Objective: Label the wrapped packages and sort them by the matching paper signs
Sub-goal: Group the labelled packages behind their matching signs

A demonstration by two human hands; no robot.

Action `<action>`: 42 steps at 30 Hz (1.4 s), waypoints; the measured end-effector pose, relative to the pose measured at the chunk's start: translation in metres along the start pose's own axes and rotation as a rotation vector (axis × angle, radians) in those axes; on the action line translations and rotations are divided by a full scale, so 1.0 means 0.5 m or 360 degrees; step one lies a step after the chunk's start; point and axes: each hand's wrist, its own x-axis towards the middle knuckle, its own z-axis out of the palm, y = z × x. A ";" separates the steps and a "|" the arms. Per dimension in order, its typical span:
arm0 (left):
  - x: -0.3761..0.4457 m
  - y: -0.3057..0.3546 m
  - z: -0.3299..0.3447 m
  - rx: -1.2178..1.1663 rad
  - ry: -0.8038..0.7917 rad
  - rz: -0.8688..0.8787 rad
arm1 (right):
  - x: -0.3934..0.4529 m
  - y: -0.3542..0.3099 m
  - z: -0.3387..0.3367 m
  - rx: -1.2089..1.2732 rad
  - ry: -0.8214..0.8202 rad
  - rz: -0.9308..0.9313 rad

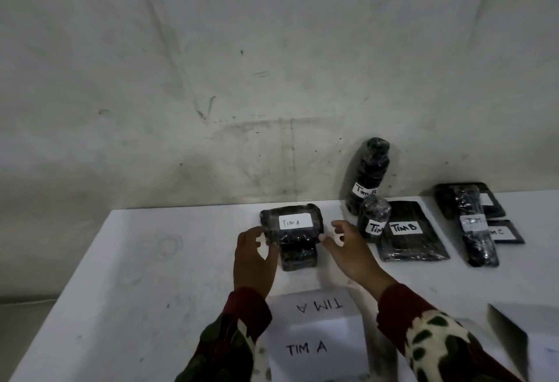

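Your left hand (252,256) and right hand (348,248) pinch the ends of the package (292,226) behind the sign (314,348)

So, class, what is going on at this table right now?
A person is sorting black wrapped packages by team. Both hands, the left hand and the right hand, are at the ends of a package labelled TIM A, which sits on top of another black package behind the folded TIM A paper sign. To the right, the Tim B packages and a third group are already labelled and grouped on the white table.
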 end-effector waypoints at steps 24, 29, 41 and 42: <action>0.150 -0.075 -0.024 -0.1164 0.0329 -0.0823 | 0.156 0.016 0.077 -0.0410 0.0067 -0.0070; 0.161 -0.086 -0.023 -0.1208 0.0416 -0.0820 | 0.202 0.018 0.080 -0.0617 -0.0111 -0.0139; 0.157 -0.103 -0.017 -0.1103 0.0383 -0.0755 | 0.225 -0.037 0.069 -0.0085 0.0077 -0.0280; 0.154 -0.102 -0.016 -0.1101 0.0371 -0.0753 | 0.223 -0.051 0.068 -0.0046 0.0089 -0.0316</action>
